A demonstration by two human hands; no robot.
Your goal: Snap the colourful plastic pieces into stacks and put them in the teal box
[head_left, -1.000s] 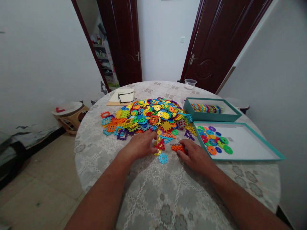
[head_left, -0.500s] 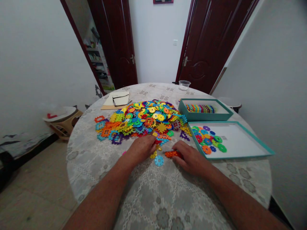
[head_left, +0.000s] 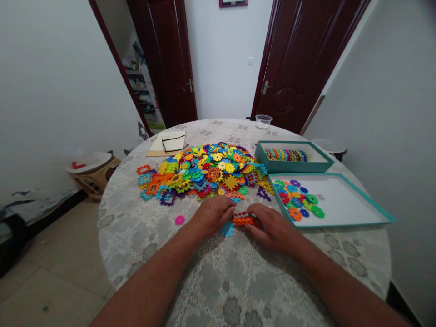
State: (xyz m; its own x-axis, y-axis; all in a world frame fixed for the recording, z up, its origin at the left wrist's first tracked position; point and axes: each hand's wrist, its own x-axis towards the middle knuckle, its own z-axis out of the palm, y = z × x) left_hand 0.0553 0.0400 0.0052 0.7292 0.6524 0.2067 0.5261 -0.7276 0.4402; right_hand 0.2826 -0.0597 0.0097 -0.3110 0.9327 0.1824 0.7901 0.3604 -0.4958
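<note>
My right hand [head_left: 272,226] is closed around a short stack of orange notched discs [head_left: 245,221], with red notched discs [head_left: 241,213] against its far side. My left hand [head_left: 214,215] has its fingers pinched together just left of that stack; what they hold is hidden. A light blue notched disc [head_left: 227,230] lies on the cloth beneath the left fingertips. To the left of this hand rests a single pink disc [head_left: 180,220]. Beyond both hands spreads a large heap of colourful plastic pieces [head_left: 204,172], discs and square window-like frames among them.
At the right, a teal box [head_left: 294,165] holds rows of stacked discs. In front of it, a teal-edged white lid [head_left: 350,204] carries several loose discs. Glasses [head_left: 174,143] lie on a notebook [head_left: 157,150] at the back left. A clear plastic bowl [head_left: 264,120] stands at the far edge.
My left hand has come right and nearer, from the heap's front edge to the stack in my right hand. Red discs now show beside the orange ones, and the pink disc is uncovered.
</note>
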